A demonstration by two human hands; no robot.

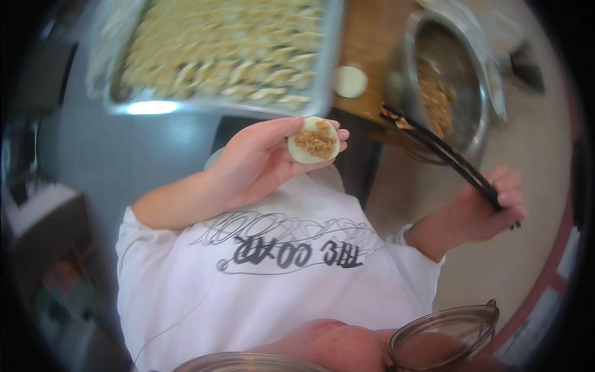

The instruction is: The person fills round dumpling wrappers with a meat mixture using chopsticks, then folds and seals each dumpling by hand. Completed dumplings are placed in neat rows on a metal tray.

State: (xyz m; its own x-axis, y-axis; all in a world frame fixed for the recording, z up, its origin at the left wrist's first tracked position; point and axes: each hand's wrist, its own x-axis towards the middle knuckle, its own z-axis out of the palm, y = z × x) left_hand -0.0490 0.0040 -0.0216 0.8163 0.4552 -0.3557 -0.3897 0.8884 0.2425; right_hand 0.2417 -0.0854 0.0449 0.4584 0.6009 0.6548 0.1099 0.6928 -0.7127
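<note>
On the fingers of my left hand [260,158] lies a round dumpling wrapper [297,153], its edge under my thumb. A mound of minced filling [318,141] sits on the wrapper, which is flat and unfolded. My right hand [492,204] grips a pair of black chopsticks [446,151] out to the right. Bits of filling cling to their tips, near the rim of a metal bowl [411,51]. More minced filling [437,102] lies inside that bowl. A second round wrapper [351,82] rests on the wooden table by the bowl.
A metal tray [209,106] with rows of folded dumplings [223,51] spans the upper left, extending past the table edge. The wooden table [367,28] shows between tray and bowl. Clear plastic [499,88] lies along the bowl's far side.
</note>
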